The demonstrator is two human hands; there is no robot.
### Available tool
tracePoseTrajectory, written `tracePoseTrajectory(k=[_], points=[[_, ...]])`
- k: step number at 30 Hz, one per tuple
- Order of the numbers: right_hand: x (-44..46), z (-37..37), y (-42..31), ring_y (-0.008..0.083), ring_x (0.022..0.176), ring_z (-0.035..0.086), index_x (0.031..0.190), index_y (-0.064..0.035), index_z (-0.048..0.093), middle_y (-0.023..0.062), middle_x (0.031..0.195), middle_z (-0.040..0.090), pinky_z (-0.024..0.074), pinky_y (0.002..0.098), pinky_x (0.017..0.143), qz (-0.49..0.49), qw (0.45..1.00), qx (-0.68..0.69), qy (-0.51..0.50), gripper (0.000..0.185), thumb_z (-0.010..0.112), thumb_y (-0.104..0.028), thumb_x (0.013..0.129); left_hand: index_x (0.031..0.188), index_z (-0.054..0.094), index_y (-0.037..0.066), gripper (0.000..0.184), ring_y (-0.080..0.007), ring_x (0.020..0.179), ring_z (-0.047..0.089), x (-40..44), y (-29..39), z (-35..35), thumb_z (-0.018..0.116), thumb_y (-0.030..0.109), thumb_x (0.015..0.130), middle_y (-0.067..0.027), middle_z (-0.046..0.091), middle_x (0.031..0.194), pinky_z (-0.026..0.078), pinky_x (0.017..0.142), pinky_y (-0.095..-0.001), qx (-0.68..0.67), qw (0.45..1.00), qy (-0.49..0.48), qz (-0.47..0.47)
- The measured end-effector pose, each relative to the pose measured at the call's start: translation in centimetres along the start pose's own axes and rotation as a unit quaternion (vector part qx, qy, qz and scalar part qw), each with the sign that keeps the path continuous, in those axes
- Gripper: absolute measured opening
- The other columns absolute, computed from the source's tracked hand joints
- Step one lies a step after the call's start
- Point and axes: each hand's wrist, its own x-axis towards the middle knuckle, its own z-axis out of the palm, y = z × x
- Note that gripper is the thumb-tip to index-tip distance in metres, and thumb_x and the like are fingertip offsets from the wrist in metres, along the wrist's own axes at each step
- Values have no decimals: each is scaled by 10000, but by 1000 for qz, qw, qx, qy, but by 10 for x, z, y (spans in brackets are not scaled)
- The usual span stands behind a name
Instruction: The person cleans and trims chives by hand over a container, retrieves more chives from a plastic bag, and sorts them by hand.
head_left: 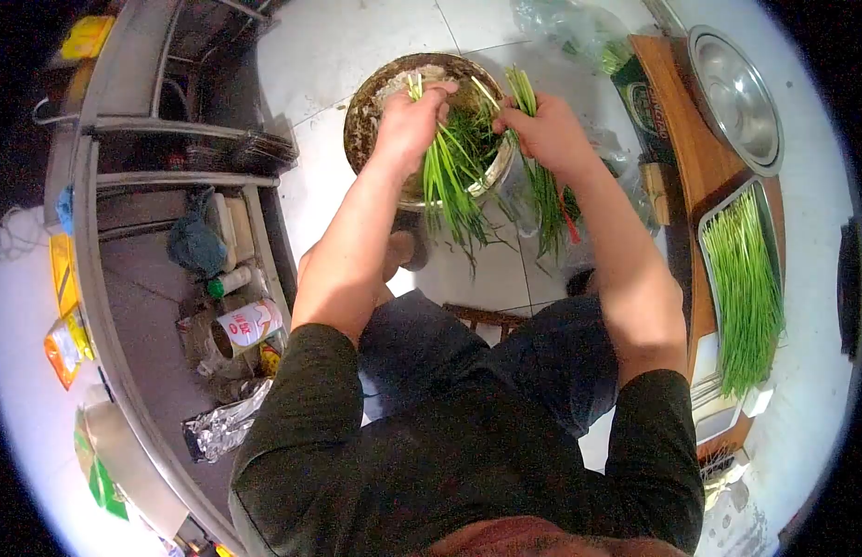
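My left hand (414, 123) is closed round a bunch of garlic chives (450, 181), their pale ends sticking up past the fingers and the green leaves hanging down. A second bunch of chives (544, 209) is gripped in my right hand (545, 135), with a pale stalk (485, 91) slanting out by its fingertips towards the left. Both hands are above a round, dirty-rimmed bucket (364, 97). Inside it lie dark green scraps (473, 130), partly hidden by the left bunch.
On the wooden table (700, 139) at right are a metal basin (737, 97) and a tray of chives (742, 288). Plastic bags (570, 28) lie on the tiled floor. A metal-framed shelf (143, 251) at left holds a labelled can (250, 323) and crumpled foil (227, 422).
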Motion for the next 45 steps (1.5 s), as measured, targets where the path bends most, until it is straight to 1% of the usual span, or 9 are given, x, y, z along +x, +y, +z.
tracePoseTrajectory(k=[3, 6, 14, 23, 29, 32, 38, 41, 45], points=[[0, 0, -2, 55, 511, 454, 966, -40, 624, 3, 772, 659, 373, 230, 471, -4, 1000, -2, 14, 194, 612, -197, 853, 1044, 679, -12, 262, -108, 650, 491, -6, -1, -1, 507, 114, 891, -13, 553, 690, 397, 600, -256, -21, 996, -27, 82], [-2, 3, -5, 66, 538, 484, 979, -38, 627, 5, 766, 653, 391, 235, 496, -29, 998, -9, 46, 240, 638, -244, 857, 1059, 679, -10, 281, -109, 651, 489, -5, 4, 1, 505, 135, 892, -14, 559, 697, 398, 611, -253, -15, 998, -56, -8], [1, 5, 0, 137, 710, 596, 1082, -44, 659, 49, 791, 669, 489, 308, 679, -139, 976, -142, 84, 371, 678, -330, 846, 950, 689, 3, 194, -77, 633, 487, -12, 2, 9, 576, 144, 878, 29, 550, 684, 385, 588, -233, 57, 987, -146, 36], [4, 3, 2, 195, 762, 644, 1023, -17, 646, 128, 824, 685, 491, 349, 703, -114, 981, -158, 13, 353, 626, -337, 874, 990, 674, 13, 256, -87, 620, 478, -9, -3, 2, 590, 248, 930, 28, 533, 677, 385, 581, -249, 105, 970, -220, 8], [14, 2, 15, 175, 609, 577, 971, -1, 630, 94, 682, 624, 481, 364, 618, -117, 968, -177, 130, 381, 591, -372, 894, 1071, 660, 7, 314, -90, 610, 455, -9, 6, -2, 558, 276, 945, 33, 487, 648, 379, 583, -238, 26, 992, -116, -33], [8, -4, -1, 331, 728, 656, 1015, -25, 636, 172, 771, 672, 502, 442, 709, -27, 988, -149, 37, 388, 542, -385, 907, 1022, 687, 19, 242, -83, 602, 467, -4, 1, -5, 594, 217, 919, 29, 530, 675, 375, 550, -231, -3, 995, -98, -2], [17, 1, 15, 260, 649, 648, 1015, -40, 642, 124, 715, 665, 504, 388, 622, -38, 991, -127, 34, 385, 609, -395, 870, 1008, 700, 24, 244, -95, 590, 485, -8, -4, 4, 644, 232, 895, 10, 546, 655, 397, 562, -253, 36, 993, -108, 9], [8, 3, 4, 180, 606, 625, 1034, -48, 651, 80, 710, 658, 494, 334, 561, 16, 999, -17, 28, 341, 646, -335, 849, 1060, 673, 12, 253, -95, 607, 470, -17, 6, 12, 612, 212, 918, 20, 509, 652, 389, 576, -242, 25, 988, -150, 36], [1, 3, -6, 79, 517, 473, 1117, -33, 615, 14, 699, 590, 368, 232, 464, 7, 998, 59, -10, 304, 645, -186, 856, 1089, 672, 25, 260, -97, 631, 487, -7, -11, 9, 605, 211, 919, 18, 528, 674, 399, 584, -245, 51, 988, -146, -7]])
